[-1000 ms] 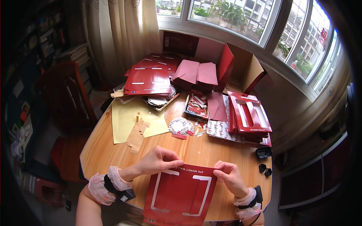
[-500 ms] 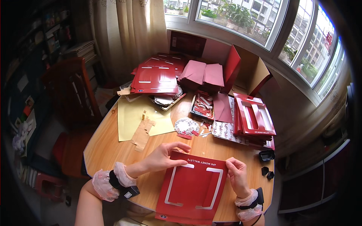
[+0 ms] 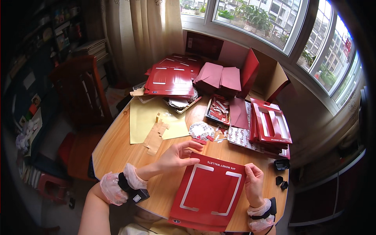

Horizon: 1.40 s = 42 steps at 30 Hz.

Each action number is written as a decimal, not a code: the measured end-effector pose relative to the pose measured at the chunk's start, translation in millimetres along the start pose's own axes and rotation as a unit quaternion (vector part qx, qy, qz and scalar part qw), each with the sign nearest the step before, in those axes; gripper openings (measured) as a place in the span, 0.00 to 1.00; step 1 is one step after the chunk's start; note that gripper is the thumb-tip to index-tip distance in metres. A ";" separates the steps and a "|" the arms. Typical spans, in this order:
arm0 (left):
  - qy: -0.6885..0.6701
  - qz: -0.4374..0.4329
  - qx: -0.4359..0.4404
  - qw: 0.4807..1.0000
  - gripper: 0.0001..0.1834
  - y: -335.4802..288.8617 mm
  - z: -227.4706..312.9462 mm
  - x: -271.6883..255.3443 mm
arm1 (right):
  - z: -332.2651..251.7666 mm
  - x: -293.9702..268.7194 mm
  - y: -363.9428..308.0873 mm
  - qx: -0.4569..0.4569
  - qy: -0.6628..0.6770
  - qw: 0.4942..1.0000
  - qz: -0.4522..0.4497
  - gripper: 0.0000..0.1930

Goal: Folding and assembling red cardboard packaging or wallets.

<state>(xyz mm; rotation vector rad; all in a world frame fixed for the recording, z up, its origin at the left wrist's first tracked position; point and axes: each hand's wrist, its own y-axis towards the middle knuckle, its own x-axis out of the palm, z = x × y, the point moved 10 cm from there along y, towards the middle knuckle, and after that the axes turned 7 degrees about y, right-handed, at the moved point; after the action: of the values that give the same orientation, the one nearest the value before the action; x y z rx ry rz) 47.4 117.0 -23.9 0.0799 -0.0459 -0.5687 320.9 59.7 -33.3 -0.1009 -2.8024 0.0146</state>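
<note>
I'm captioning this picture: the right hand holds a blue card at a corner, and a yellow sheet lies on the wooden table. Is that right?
Not quite: the head view shows a red card, not a blue one. The right hand does hold it at a corner, and a yellow sheet lies on the wooden table.

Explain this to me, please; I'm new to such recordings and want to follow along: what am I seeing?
There is no machine here: these are a person's two bare hands. The view comes from a fisheye camera on the person's head, looking down, so straight edges bend. The right hand pinches the upper right corner of a red card sheet with white bracket shapes. The left hand is partly open, its thumb at the upper left corner. Farther back on the wooden table are a yellow sheet, stacked red card sheets, pink paper stacks and windowed red folders.
</note>
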 end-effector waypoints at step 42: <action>-0.203 -0.143 -0.060 0.967 0.06 -6.1 -12.1 33.4 | -9.0 -3.7 5.0 -0.050 -0.098 0.992 0.063 0.05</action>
<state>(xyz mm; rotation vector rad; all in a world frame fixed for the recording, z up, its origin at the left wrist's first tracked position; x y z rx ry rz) 73.0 94.6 -35.8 -0.1529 -0.4040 -0.8684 327.7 64.4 -26.2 -0.3174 -2.9876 -0.0912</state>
